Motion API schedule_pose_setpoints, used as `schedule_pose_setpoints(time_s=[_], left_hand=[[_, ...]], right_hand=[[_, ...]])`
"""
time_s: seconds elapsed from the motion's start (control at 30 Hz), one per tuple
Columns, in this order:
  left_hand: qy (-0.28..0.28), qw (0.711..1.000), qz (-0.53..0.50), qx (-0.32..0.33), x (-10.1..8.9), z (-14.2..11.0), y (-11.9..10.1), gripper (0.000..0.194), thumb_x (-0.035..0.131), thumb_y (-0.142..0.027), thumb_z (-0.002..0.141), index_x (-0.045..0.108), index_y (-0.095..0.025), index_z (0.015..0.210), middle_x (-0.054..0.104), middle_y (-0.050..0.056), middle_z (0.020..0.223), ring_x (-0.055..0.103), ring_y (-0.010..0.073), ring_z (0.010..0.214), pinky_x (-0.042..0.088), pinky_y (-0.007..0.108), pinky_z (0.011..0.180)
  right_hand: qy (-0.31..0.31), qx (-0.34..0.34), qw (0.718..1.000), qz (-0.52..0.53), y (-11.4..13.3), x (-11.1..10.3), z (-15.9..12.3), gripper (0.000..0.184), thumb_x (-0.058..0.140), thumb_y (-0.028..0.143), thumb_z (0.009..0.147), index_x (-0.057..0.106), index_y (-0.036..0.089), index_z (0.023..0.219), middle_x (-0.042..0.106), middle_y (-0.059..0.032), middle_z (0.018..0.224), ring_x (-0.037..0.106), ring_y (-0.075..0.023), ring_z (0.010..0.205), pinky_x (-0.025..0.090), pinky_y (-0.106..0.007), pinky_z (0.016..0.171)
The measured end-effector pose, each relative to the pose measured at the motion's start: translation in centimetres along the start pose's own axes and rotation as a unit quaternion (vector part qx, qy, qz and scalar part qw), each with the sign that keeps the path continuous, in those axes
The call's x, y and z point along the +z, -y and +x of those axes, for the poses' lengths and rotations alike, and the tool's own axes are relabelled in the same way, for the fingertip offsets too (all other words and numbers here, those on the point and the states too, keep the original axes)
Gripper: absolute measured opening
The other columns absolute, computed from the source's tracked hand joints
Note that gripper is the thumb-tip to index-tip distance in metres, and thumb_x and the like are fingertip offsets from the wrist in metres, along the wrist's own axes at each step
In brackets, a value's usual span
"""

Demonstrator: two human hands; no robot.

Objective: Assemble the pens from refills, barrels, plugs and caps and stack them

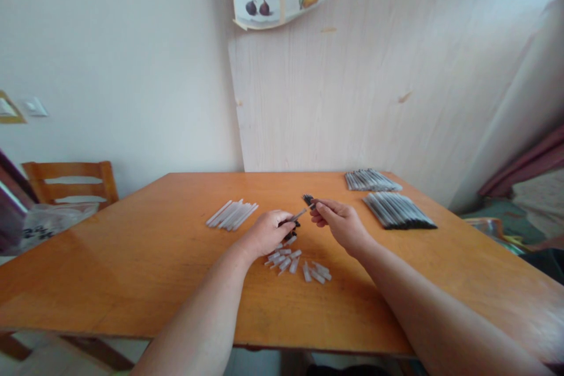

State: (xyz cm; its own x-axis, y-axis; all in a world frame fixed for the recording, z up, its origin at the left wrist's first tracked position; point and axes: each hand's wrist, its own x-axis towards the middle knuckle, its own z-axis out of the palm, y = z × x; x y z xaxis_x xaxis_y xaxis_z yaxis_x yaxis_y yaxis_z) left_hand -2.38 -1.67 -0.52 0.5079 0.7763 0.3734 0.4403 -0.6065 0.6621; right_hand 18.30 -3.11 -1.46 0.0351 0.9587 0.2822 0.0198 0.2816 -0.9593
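Note:
Over the middle of the table, my left hand is closed around a slim, greyish translucent pen barrel that points up to the right. My right hand pinches a small thin piece with a dark end close to the barrel's tip; whether they touch is too small to tell. Small black parts lie under my left hand, partly hidden. Another few black parts are just beyond my right fingertips. Several short clear caps are scattered nearer me, with more clear caps to their right.
White translucent tubes lie in a row left of my hands. To the right are a row of black-ended pens and another pen row behind it. A wooden chair stands left of the table; a wall is behind.

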Motion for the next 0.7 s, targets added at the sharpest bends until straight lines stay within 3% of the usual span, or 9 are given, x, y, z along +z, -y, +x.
schedule_pose_setpoints(time_s=[0.17,0.3,0.43,0.57,0.7], left_hand=[[-0.002,1.0,0.003,0.0,-0.1,0.0,0.0,0.024,0.055,-0.033,0.086,0.074,-0.021,0.096,0.073,0.005,0.089,0.063,0.0183,0.081,0.047,0.028,0.074],[-0.012,1.0,0.013,-0.008,-0.4,0.0,0.3,0.023,0.055,-0.032,0.085,0.073,-0.02,0.093,0.073,0.004,0.09,0.063,0.0186,0.083,0.046,0.027,0.074],[-0.023,0.999,0.03,-0.027,-0.5,0.1,0.7,0.025,0.052,-0.032,0.086,0.072,-0.02,0.094,0.072,0.003,0.088,0.062,0.0185,0.081,0.045,0.028,0.073],[-0.025,0.998,0.049,-0.037,-0.5,0.2,1.1,0.025,0.049,-0.031,0.087,0.07,-0.019,0.095,0.071,0.003,0.09,0.061,0.0178,0.082,0.044,0.027,0.074],[-0.013,0.997,0.064,-0.039,-0.5,0.3,1.2,0.025,0.048,-0.031,0.088,0.069,-0.018,0.095,0.071,0.003,0.09,0.06,0.0169,0.082,0.043,0.027,0.075]], right_hand=[[-0.001,0.007,0.999,-0.034,-0.3,-0.1,0.1,0.038,0.056,0.039,0.083,0.068,0.014,0.109,0.07,-0.007,0.08,0.063,-0.0146,0.066,0.05,-0.028,0.061],[0.023,-0.053,0.981,-0.182,-1.0,-0.4,0.3,0.033,0.05,0.031,0.085,0.071,0.018,0.106,0.07,-0.0068,0.085,0.064,-0.0178,0.073,0.051,-0.031,0.068],[0.089,-0.153,0.907,-0.382,-1.3,-0.3,0.2,0.034,0.046,0.02,0.086,0.073,0.023,0.106,0.068,-0.0081,0.099,0.062,-0.0209,0.093,0.047,-0.033,0.085],[0.131,-0.154,0.828,-0.524,-0.7,0.1,-0.4,0.04,0.043,0.019,0.088,0.069,0.028,0.118,0.063,-0.01,0.101,0.058,-0.0228,0.097,0.044,-0.033,0.085],[0.161,-0.131,0.787,-0.582,-0.1,0.5,-0.8,0.042,0.041,0.021,0.091,0.064,0.031,0.125,0.059,-0.0106,0.106,0.054,-0.0224,0.1,0.041,-0.032,0.087]])
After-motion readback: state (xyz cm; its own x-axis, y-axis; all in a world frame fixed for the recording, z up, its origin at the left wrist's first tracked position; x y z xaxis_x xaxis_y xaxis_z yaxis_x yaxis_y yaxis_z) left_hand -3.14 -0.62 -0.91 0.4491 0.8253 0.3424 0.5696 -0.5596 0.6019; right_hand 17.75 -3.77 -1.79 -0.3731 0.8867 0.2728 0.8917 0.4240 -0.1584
